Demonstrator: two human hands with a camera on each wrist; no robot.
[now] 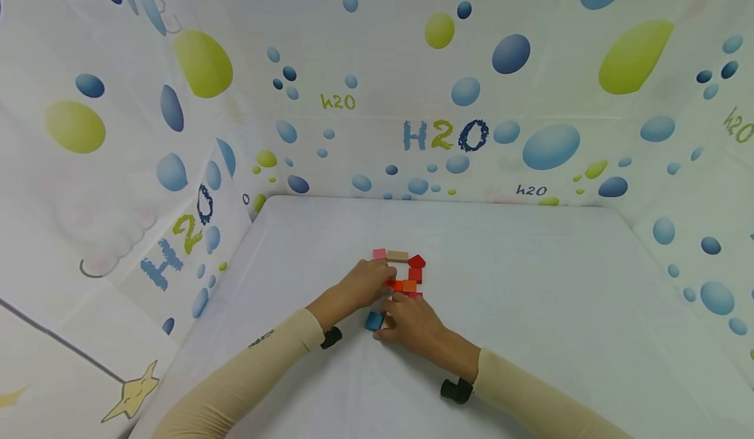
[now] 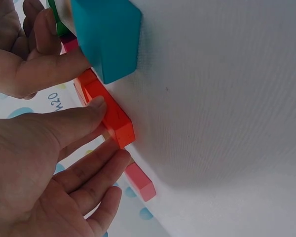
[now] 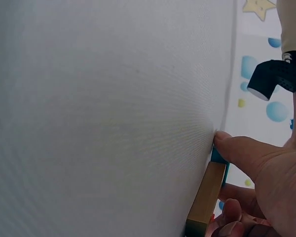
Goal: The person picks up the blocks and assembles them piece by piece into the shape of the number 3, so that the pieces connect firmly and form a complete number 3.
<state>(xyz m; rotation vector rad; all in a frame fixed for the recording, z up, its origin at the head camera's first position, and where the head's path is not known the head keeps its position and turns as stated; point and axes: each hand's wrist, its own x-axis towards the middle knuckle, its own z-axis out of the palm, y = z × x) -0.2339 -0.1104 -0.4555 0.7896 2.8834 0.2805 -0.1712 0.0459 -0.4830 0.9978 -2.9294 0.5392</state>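
My left hand (image 1: 366,283) pinches an orange-red block (image 2: 113,113) between thumb and fingers, at the left end of a short orange row. Nearer to me, my right hand (image 1: 417,326) has its thumb and a finger on opposite sides of a blue block (image 1: 374,321). In the right wrist view a long wooden block (image 3: 207,192) lies beside that blue piece, under the palm. Beyond the hands runs a bent line of blocks: a pink one (image 1: 379,254), a tan bar (image 1: 397,256), a red pentagon (image 1: 417,262), a red square (image 1: 415,275) and an orange one (image 1: 410,286).
A magenta block (image 1: 415,295) shows partly behind the right hand. Part of a green block (image 2: 58,19) appears in the left wrist view. White cloth covers the table (image 1: 530,282), and a patterned curtain (image 1: 377,99) hangs behind it. Dark cameras sit at both wrists.
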